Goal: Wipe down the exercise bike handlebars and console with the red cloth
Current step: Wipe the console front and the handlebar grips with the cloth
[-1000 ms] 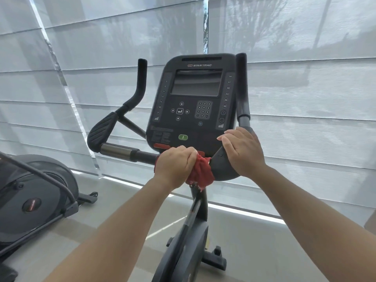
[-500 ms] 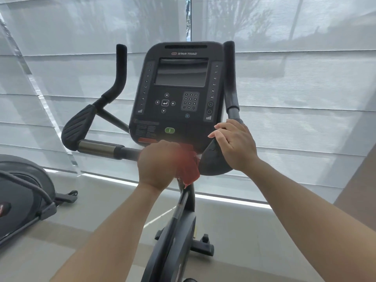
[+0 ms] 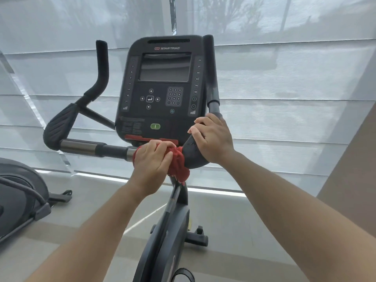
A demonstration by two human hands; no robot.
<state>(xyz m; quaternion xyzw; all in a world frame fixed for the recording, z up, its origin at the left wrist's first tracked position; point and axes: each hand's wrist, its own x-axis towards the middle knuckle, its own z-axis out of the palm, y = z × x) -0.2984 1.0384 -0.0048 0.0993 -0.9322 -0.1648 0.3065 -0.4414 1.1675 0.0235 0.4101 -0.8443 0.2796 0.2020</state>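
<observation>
Red cloth (image 3: 179, 165) staying bunched on the handlebar (image 3: 114, 150) | left hand (image 3: 151, 161) fingers still curling round it, squeezing | right hand (image 3: 213, 137) still gripping the pad (image 3: 191, 157) | I am seeing little moving.

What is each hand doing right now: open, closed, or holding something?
Left hand: closed, holding the cloth against the handlebar.
Right hand: closed around the handlebar.

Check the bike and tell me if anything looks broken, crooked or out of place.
Nothing stands out. The console looks whole, its screen unlit, and the handlebars show no damage. The left hand grips the red cloth on them; the right hand holds them too.
</observation>
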